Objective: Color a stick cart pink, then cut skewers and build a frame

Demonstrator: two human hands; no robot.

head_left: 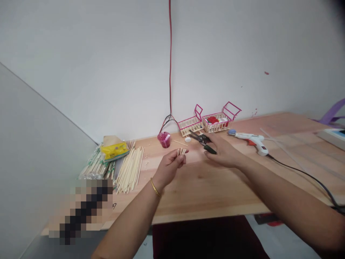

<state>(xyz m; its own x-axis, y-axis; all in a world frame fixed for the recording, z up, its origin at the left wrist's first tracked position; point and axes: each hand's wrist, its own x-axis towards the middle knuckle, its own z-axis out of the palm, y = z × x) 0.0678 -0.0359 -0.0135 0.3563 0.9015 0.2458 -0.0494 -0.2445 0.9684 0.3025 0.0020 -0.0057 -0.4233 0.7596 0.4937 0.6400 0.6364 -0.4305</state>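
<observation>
My left hand is closed round several short wooden stick pieces, whose pale ends stick up between the thumb and fingers. To its right, my right hand grips a pair of hand pruners with dark green handles. The pruner blades point up and left, apart from the stick pieces. Just beyond them lie a small white round piece and a thin stick on the wooden table.
Long sticks lie at left beside bagged sticks and a yellow tissue pack. A pink-stained cup and two small stick baskets stand by the wall. A white glue gun with a black cord lies right.
</observation>
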